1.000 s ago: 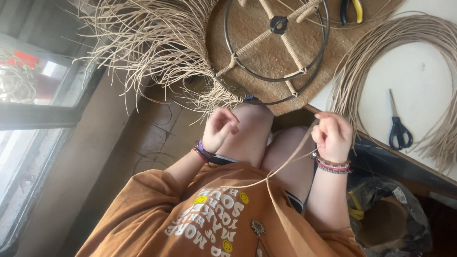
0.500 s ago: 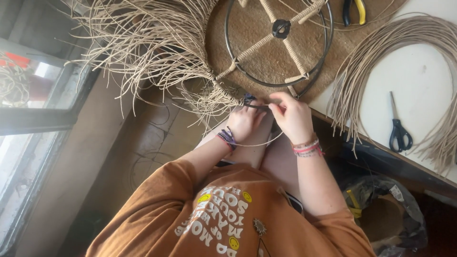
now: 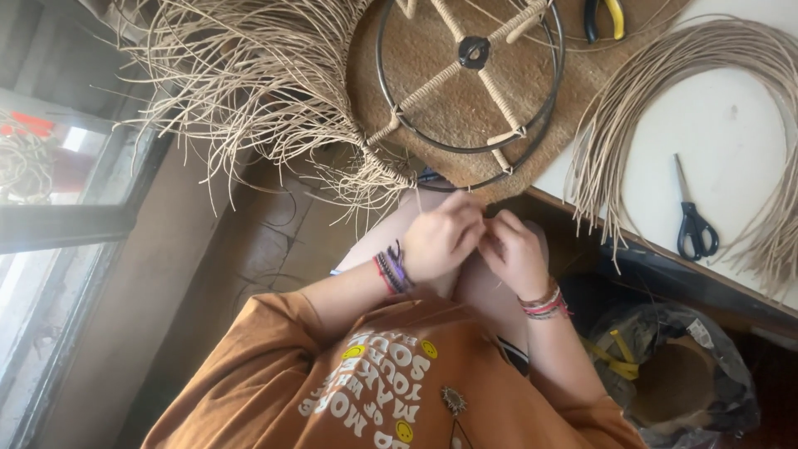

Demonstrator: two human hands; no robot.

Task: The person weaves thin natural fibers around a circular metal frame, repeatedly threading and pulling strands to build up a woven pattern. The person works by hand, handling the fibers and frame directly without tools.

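Both of our hands met close together just below the edge of the round black metal wire frame point(image 3: 470, 83), over our lap. Our left hand point(image 3: 439, 243), with a stack of red, purple and dark bracelets at its wrist, was curled with the fingers bent inward, and our right hand point(image 3: 514, 254), with red and pink bracelets, was curled the same way, fingertips almost touching the left ones. They seemed to pinch thin pale straw strands point(image 3: 416, 185) at the frame's near rim, though we could not tell exactly which strand each one gripped.

Going from largest to smallest: the big loose mass of pale dried straw fibres point(image 3: 241, 75) fanned out to the left and far side, hanging from the frame's left rim. The white tabletop point(image 3: 706, 141) lay to the right, bearing a long curved bundle of tan straw cords point(image 3: 665, 75) that arced around its far side. The frame rested on a round brown woven mat point(image 3: 453, 112), its spokes wrapped in straw cord and joined at a dark hub. Below the table, near right, sat a crumpled clear plastic bag point(image 3: 706, 366). Black-handled scissors point(image 3: 692, 220) lay on the table, well apart from our hands. Yellow-handled pliers point(image 3: 605, 17) lay at the far edge.
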